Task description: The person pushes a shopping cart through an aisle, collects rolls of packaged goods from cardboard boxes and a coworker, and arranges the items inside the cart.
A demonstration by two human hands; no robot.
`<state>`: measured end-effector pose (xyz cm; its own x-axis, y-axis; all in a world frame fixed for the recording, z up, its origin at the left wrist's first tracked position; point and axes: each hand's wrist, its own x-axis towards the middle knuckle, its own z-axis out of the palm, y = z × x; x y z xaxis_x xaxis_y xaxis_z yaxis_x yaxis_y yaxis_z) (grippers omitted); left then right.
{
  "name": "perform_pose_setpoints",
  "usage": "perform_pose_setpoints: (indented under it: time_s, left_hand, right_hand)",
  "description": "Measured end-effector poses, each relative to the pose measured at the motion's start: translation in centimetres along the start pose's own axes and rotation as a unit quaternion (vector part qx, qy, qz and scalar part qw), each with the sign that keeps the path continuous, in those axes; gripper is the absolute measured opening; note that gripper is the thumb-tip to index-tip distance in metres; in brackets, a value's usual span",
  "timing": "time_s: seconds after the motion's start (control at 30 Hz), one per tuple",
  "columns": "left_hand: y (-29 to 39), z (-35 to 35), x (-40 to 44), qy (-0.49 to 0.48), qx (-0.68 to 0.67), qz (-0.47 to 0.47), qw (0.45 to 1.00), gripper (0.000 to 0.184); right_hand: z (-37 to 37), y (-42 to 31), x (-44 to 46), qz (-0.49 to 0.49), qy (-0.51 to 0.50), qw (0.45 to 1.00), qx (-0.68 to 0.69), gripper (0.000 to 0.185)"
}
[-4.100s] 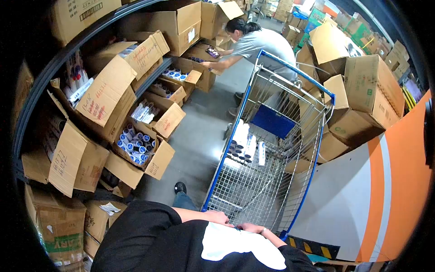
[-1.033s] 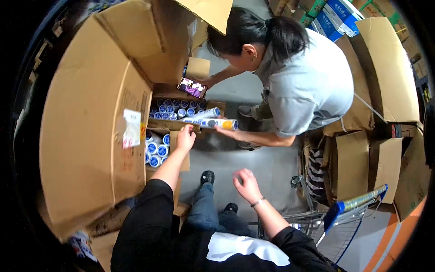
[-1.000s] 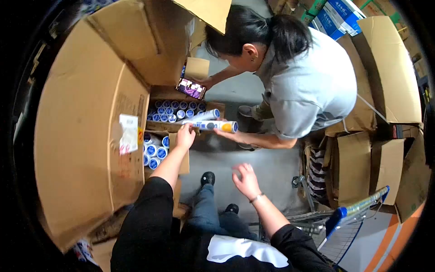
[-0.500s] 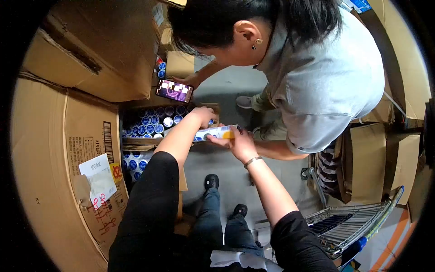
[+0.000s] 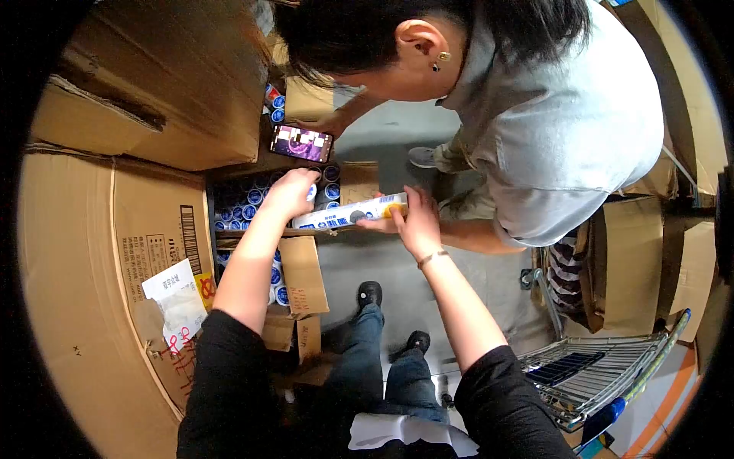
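The white printed tube (image 5: 329,217) lay to the left of the right grip (image 5: 420,226), with its long axis running crosswise before the person; its left end overlapped, in this view, the edge of the open carton (image 5: 359,182). The right grip was the nearer one, closed around the tube's orange end, where a co-worker's hand (image 5: 375,225) was also at the tube. The left grip (image 5: 289,193) was just beyond the other end, curled at another tube (image 5: 311,191); whether it was closed upon this one, I could not tell.
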<state>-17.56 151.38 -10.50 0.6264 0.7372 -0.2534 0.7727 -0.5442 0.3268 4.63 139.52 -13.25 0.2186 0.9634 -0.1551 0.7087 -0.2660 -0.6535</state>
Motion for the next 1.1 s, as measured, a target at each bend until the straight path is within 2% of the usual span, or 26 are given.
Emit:
perform_pose_setpoints:
  time_s: [0.07, 0.17, 0.3, 0.33, 0.37, 0.43, 0.47, 0.5, 0.57, 0.6, 0.63, 0.67, 0.7, 0.77, 0.8, 0.87, 0.9, 0.97, 1.03, 1.07, 1.1]
  left_hand:
    - [0.5, -2.6, -2.5, 0.099, -0.038, -0.023, 0.994, 0.05]
    - [3.4, -6.8, -6.2, 0.224, -0.016, -0.099, 0.969, 0.052]
    - [10.8, -12.7, -11.0, 0.349, 0.017, -0.089, 0.933, 0.053]
    - [12.3, -13.6, -12.0, 0.376, 0.004, -0.058, 0.925, 0.052]
    - [13.6, -14.3, -12.9, 0.402, -0.008, -0.027, 0.915, 0.052]
    - [15.3, -15.2, -14.4, 0.373, 0.017, 0.038, 0.927, 0.061]
    - [15.6, -15.6, -14.8, 0.327, -0.006, 0.075, 0.942, 0.063]
    - [14.5, -15.1, -14.8, 0.249, -0.055, 0.16, 0.954, 0.071]
    - [16.2, -13.8, -13.0, 0.381, -0.098, 0.151, 0.907, 0.081]
    - [15.2, -12.3, -11.4, 0.417, -0.165, 0.16, 0.879, 0.094]
    - [14.3, -10.1, -9.8, 0.413, -0.309, 0.118, 0.848, 0.104]
    - [14.3, -10.9, -9.1, 0.328, -0.495, 0.041, 0.803, 0.11]
    - [13.7, -9.7, -8.3, 0.283, -0.635, 0.078, 0.715, 0.099]
    - [13.5, -7.3, -8.0, 0.196, -0.6, 0.065, 0.773, 0.084]
    - [14.0, -7.1, -8.0, 0.195, -0.6, 0.069, 0.773, 0.084]
    - [16.1, -7.2, -8.6, 0.168, -0.729, 0.007, 0.664, 0.062]
    - [17.3, -8.3, -9.3, 0.152, -0.748, 0.011, 0.646, 0.051]
    - [19.2, -9.5, -10.1, 0.143, -0.748, 0.083, 0.643, 0.055]
    - [21.5, -12.0, -11.0, 0.034, -0.768, 0.1, 0.631, 0.065]
    - [22.5, -12.6, -10.9, -0.004, -0.795, 0.135, 0.591, 0.062]
    - [23.5, -12.9, -10.8, -0.045, -0.818, 0.168, 0.549, 0.059]
  right_hand:
    - [0.3, -0.3, -1.6, -0.093, 0.084, 0.992, -0.022, 0.047]
    - [0.6, -1.6, -4.4, -0.146, 0.096, 0.984, 0.029, 0.043]
    - [-0.9, -5.4, -6.3, -0.217, 0.016, 0.968, 0.124, 0.058]
    - [-0.8, -5.9, -6.5, -0.235, 0.002, 0.961, 0.146, 0.07]
    - [-1.2, -6.8, -6.5, -0.236, -0.001, 0.961, 0.146, 0.07]
    - [-2.4, -8.7, -6.6, -0.273, -0.008, 0.942, 0.193, 0.082]
    - [-2.6, -9.0, -6.7, -0.284, -0.02, 0.94, 0.186, 0.09]
    - [-2.7, -9.8, -6.8, -0.286, -0.002, 0.94, 0.189, 0.08]
    - [-0.7, -7.7, -7.6, -0.209, -0.048, 0.94, 0.266, 0.068]
    - [1.3, -6.4, -8.0, -0.108, -0.08, 0.921, 0.365, 0.057]
    - [-0.3, -7.7, -8.8, -0.088, -0.093, 0.931, 0.342, 0.055]
    - [-1.4, -8.4, -9.7, -0.045, -0.117, 0.925, 0.358, 0.054]
    - [-2.4, -9.0, -10.4, -0.001, -0.14, 0.917, 0.373, 0.054]
    - [-4.5, -10.0, -11.3, 0.013, -0.136, 0.933, 0.332, 0.055]
    - [-5.6, -10.6, -11.6, 0.023, -0.132, 0.947, 0.291, 0.057]
    - [-7.9, -11.5, -12.7, -0.002, -0.124, 0.951, 0.282, 0.059]
    - [-9.1, -12.1, -13.3, -0.028, -0.115, 0.954, 0.274, 0.061]
    - [-11.2, -12.6, -15.0, -0.057, -0.115, 0.953, 0.276, 0.063]
    - [-12.9, -12.1, -16.7, -0.072, -0.176, 0.907, 0.375, 0.064]
    - [-14.0, -12.2, -17.4, -0.068, -0.191, 0.88, 0.429, 0.064]
    - [-15.0, -12.2, -18.0, -0.07, -0.175, 0.886, 0.425, 0.064]
